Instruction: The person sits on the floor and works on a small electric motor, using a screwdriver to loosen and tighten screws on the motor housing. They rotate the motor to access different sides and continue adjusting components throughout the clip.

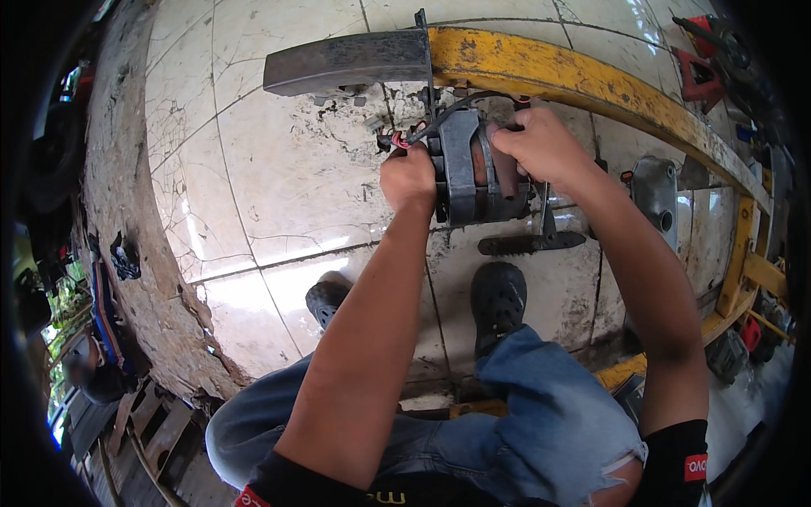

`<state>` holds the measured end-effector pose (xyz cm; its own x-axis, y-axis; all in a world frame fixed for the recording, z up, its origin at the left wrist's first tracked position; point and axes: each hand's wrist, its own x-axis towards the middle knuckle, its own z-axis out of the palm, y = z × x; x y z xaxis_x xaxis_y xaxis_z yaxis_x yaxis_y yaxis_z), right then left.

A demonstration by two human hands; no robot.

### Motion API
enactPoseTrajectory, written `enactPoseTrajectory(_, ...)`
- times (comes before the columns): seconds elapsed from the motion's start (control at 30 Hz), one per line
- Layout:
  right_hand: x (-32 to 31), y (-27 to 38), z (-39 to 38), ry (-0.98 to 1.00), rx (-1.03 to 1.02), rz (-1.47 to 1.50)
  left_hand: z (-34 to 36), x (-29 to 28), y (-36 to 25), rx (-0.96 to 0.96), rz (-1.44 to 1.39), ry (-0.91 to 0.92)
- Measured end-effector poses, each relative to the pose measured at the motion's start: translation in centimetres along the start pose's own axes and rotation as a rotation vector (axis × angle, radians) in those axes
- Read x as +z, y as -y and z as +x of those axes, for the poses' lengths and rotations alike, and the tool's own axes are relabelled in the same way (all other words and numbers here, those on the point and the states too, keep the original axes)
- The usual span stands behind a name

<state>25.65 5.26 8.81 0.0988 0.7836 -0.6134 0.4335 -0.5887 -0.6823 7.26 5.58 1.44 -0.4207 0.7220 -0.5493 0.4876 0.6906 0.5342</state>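
A grey, finned electric motor [460, 165] lies on the tiled floor between my hands. My left hand [408, 179] is closed against the motor's left end, beside a black cable [456, 108] and some red wires [412, 135]; its grip is partly hidden. At the other end, my right hand [541, 145] pinches a brown strip [504, 165] that looks like sandpaper. The strip hangs down over the motor's right side. Just below my right hand, a dark, narrow bar with a rough edge [532, 243] lies on the floor, joined to an upright metal stem.
Behind the motor runs a yellow metal beam [541, 63] with a dark grey end section [346, 63]. A grey metal housing [655, 198] stands right of my forearm. Red and black equipment [701, 72] sits far right. My shoe [498, 300] is close in front.
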Motion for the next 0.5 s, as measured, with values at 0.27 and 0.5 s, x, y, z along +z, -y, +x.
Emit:
enactPoseTrajectory(0.27, 0.2, -0.4, -0.4, 0.056, -0.041, -0.04, 0.5, 0.1, 0.5, -0.024, 0.022, -0.029)
enactPoseTrajectory(0.5, 0.0, 0.0, 0.5, -0.034, -0.01, -0.122, 0.1, 0.1, -0.1, -0.045, 0.004, 0.009)
